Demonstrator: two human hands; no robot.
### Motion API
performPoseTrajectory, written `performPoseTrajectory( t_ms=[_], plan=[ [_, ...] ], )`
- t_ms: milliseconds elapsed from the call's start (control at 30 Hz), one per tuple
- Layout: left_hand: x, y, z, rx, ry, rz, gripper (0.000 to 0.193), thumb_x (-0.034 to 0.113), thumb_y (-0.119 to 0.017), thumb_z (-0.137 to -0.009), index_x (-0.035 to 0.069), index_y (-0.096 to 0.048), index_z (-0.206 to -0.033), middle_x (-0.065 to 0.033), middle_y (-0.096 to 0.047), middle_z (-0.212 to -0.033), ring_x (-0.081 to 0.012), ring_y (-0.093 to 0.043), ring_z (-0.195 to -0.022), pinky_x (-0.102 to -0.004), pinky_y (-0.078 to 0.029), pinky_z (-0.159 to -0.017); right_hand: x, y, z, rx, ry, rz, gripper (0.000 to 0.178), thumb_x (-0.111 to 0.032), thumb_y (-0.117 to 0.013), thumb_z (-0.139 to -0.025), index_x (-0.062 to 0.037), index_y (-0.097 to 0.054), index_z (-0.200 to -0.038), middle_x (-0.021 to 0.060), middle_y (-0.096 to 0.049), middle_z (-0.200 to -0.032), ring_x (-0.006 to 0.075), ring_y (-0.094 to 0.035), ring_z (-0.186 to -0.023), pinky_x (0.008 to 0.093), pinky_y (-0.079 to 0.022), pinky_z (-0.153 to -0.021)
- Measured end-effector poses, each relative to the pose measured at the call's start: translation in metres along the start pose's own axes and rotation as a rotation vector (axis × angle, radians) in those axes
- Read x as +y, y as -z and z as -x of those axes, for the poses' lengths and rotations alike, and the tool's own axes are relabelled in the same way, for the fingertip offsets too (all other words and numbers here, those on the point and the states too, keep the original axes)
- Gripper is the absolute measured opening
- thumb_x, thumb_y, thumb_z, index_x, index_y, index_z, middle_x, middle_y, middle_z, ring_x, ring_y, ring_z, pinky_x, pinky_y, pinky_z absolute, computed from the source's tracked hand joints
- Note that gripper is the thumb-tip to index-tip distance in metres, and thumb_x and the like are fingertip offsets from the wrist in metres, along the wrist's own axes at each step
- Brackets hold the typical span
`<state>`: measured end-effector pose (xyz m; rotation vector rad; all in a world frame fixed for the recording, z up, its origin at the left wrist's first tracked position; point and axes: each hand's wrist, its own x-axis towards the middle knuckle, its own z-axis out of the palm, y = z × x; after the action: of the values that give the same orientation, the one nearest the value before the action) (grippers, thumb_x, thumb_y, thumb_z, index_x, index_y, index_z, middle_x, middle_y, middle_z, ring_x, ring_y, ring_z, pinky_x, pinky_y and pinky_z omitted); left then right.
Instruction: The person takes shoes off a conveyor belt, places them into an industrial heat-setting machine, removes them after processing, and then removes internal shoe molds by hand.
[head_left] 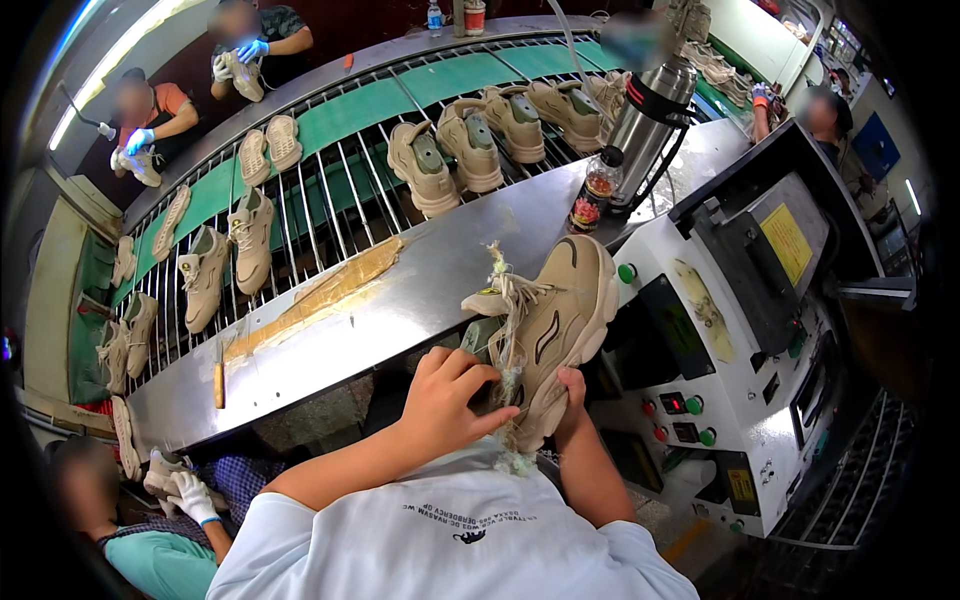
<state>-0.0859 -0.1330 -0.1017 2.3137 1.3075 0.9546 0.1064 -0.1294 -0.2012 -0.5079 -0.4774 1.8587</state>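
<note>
A beige sneaker (575, 300) with a chunky pale sole is held in front of my chest, its toe up and to the right. My right hand (572, 408) grips it near the heel, with the thumb on the sole's side. A frayed, whitish-green cord (508, 385) runs along the shoe's lacing and opening, with a loose tuft above and another below. My left hand (450, 392) is at the shoe opening, its fingers and thumb curled about this cord. Part of a green last (480, 338) shows inside the opening. The left fingertips are partly hidden.
A metal ledge (400, 300) edges a roller conveyor carrying several beige shoes (470, 150). On the ledge are a wooden-handled tool (219, 385), a dark-labelled bottle (595, 190) and a steel thermos (650, 130). A white machine (730, 400) with buttons stands at right. Several other people work around the conveyor.
</note>
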Motion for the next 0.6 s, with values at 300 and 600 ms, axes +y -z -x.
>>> performPoseTrajectory(
  t_ms=[300, 600],
  plan=[
    [-0.04, -0.002, 0.014, -0.136, 0.507, 0.794, 0.012, 0.013, -0.072, -0.08, 0.007, -0.062, -0.076, -0.0049, -0.065, -0.081, -0.021, -0.06, -0.079, -0.034, -0.048, -0.073, 0.01, 0.018, 0.006, 0.04, -0.061, -0.066, 0.08, -0.037, -0.057, -0.075, -0.0012, -0.034, -0.144, 0.0177, -0.049, -0.139, 0.0323, -0.051, -0.123, 0.0439, -0.042, -0.104],
    [-0.076, 0.026, 0.018, 0.046, 0.754, 1.523, 0.01, 0.015, -0.061, -0.09, 0.006, -0.056, -0.087, -0.0143, -0.068, -0.088, -0.0222, -0.067, -0.082, -0.0346, -0.053, -0.078, 0.012, 0.015, 0.005, 0.081, -0.033, -0.254, 0.075, -0.037, -0.059, -0.076, -0.0034, -0.041, -0.14, 0.0147, -0.054, -0.133, 0.0306, -0.055, -0.117, 0.0437, -0.046, -0.101]
  ],
)
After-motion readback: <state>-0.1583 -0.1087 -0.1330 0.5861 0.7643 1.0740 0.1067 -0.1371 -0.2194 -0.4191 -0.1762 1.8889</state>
